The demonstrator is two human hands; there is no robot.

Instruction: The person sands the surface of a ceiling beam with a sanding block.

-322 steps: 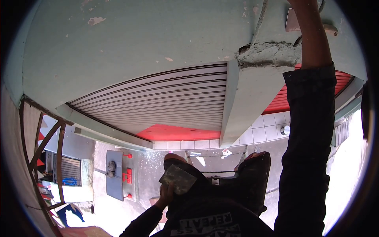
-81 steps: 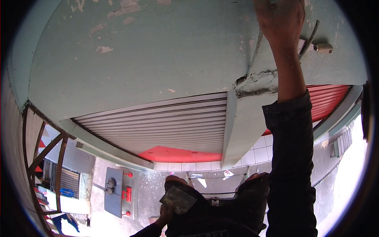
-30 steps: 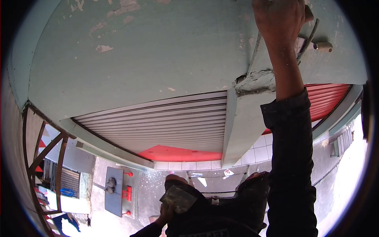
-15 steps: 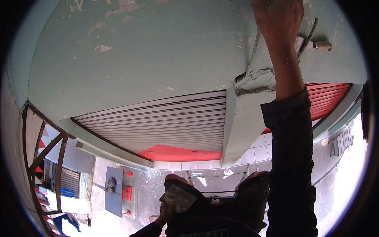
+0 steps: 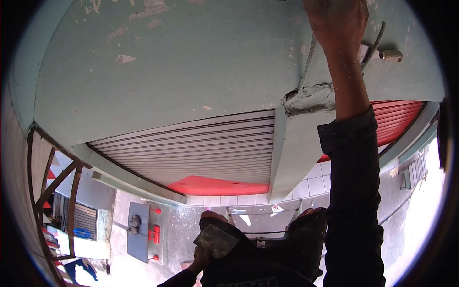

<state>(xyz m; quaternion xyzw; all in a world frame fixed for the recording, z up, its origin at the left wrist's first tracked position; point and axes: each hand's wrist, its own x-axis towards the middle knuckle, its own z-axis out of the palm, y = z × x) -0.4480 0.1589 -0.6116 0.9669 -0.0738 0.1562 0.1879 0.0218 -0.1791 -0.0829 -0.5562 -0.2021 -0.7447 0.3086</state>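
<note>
My right hand (image 5: 337,21) is raised against the pale green wall (image 5: 191,67) at the top of the view. It looks closed, but the frame edge cuts off the fingertips, and whatever they grip is hidden. Low in the view, my left hand (image 5: 202,256) is closed on the edge of a flat, grey-green rectangular plate (image 5: 217,241), held in front of my leg. Bare patches of peeled paint (image 5: 125,59) mark the wall. Below my right hand is a broken, crumbling ledge (image 5: 311,98), and cables (image 5: 374,48) run beside the wrist.
A short pipe end (image 5: 391,56) sticks out at the right. Below the wall are a white roller shutter (image 5: 201,148) and a red one (image 5: 394,119). Far down stand a grey table (image 5: 138,215) with red seats and, at left, a brown metal frame (image 5: 74,205). White flecks litter the ground.
My right hand and forearm have shifted very slightly. My left hand keeps its hold on the plate, almost unmoved.
</note>
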